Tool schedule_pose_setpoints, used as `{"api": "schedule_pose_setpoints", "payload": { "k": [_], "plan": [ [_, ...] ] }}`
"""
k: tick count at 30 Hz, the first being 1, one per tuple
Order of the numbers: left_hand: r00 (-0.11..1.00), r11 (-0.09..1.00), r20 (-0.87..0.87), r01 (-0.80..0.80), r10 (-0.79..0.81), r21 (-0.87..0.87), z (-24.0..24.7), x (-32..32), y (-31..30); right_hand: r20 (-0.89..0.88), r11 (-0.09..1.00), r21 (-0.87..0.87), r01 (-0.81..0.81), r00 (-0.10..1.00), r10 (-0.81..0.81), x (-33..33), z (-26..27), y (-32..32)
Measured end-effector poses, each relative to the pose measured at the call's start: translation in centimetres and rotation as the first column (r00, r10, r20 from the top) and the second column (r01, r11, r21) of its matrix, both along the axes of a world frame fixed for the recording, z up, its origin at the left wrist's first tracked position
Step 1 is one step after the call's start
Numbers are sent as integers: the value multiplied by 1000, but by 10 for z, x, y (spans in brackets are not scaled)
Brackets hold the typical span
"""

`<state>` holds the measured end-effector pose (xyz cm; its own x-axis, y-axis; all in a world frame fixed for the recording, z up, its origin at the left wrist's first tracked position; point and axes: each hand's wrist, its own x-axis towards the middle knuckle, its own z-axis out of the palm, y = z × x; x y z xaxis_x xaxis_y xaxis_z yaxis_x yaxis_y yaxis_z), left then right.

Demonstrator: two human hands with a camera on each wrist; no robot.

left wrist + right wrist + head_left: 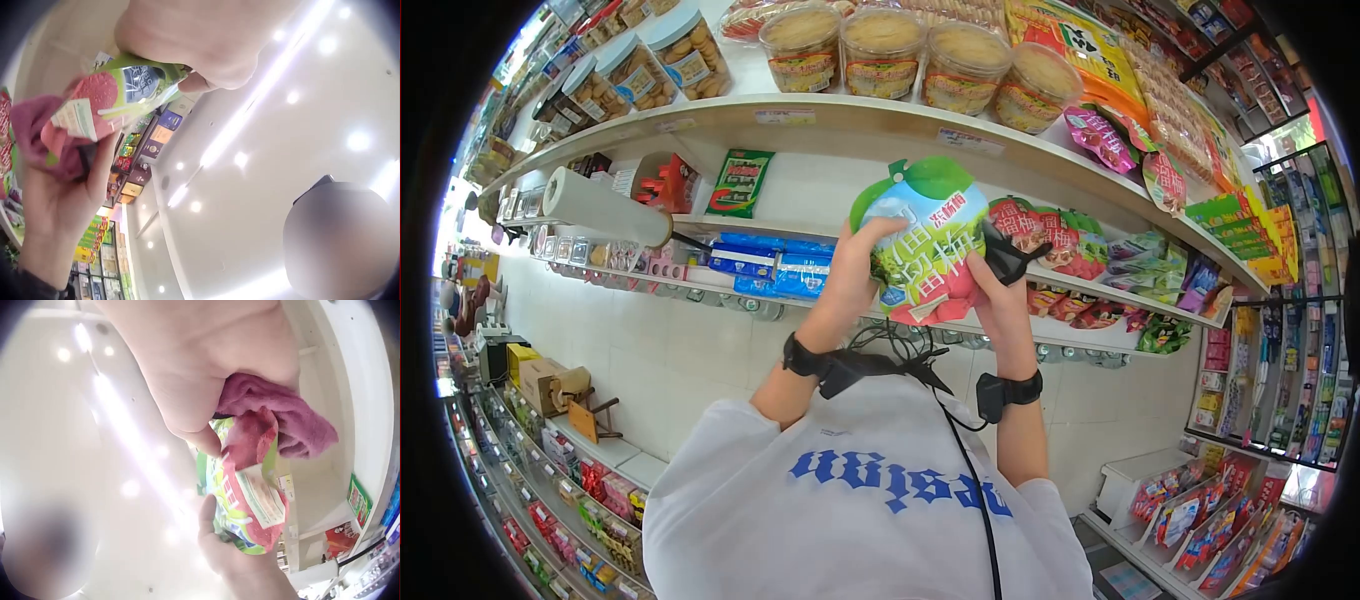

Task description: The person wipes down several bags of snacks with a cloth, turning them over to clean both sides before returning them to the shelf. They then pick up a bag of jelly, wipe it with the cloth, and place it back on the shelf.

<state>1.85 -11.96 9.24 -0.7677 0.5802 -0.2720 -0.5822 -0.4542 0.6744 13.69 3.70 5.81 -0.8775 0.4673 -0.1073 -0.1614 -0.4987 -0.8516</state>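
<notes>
In the head view a green and pink snack packet (930, 240) is held up between both hands before the shelves. The left hand (855, 270) grips its left side, thumb across the front. At its lower right edge the right hand (1000, 305) pinches it with the thumb in front; a dark item (1008, 257) lies beside that hand. Both wrist views show the packet (94, 100) (250, 500) from other sides. A purple cloth (281, 419) is bunched in the right hand (212, 356), against the packet. Most fingers behind the packet are hidden.
Round tubs (885, 55) line the upper shelf (850, 115). Below are a white roll (605, 207), a green packet (740, 183), blue packs (785, 268) and more snack packets (1075, 240). Black cables (900, 345) hang between the wrists.
</notes>
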Motion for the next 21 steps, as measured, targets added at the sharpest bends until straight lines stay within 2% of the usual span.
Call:
{"api": "schedule_pose_setpoints", "payload": {
  "k": [3, 5, 7, 10, 12, 14, 15, 16, 18, 19, 20, 21],
  "plan": [
    [997, 999, 63, 42, -42, -7, -1, -2, 3, -44, 990, 43, 133, 990, -131, -1, 12, -7],
    [997, 999, 68, 35, -33, -26, -4, 2, 8, 11, 934, 292, 208, 975, -221, 1, 11, -5],
    [998, 999, 63, 20, -17, -39, -6, 4, 12, 46, 814, 524, 250, 946, -320, 5, 10, -4],
    [998, 999, 56, -19, 21, -47, -7, 5, 14, 84, 884, 397, 248, 949, -304, 9, 11, -6],
    [997, 998, 70, -41, 45, -51, 1, 3, 12, 59, 984, 94, 152, 986, -158, 13, 16, -11],
    [999, 997, 20, -30, 32, -69, -1, -2, 9, -15, 977, -210, 22, 1000, -26, 15, 21, -18],
    [1000, 997, -6, -26, 26, -78, -1, -4, 9, -45, 995, -93, 25, 999, -29, 16, 14, -21],
    [988, 991, -150, -49, 30, -124, 0, -6, 11, 11, 996, 65, 64, 998, -65, 17, 10, -18],
    [904, 973, -427, -112, 16, -201, 1, -7, 17, 100, 920, 376, 111, 982, -159, 20, 8, -6],
    [905, 969, -425, -122, 19, -216, -3, -5, 17, 55, 861, 479, 171, 973, -224, 17, 8, -1],
    [904, 965, -427, -131, 22, -227, -9, -1, 18, 6, 717, 672, 182, 968, -251, 15, 10, 0],
    [902, 961, -432, -139, 24, -237, -9, 1, 20, -51, 530, 826, 192, 962, -269, 12, 15, 2]
  ]
}}
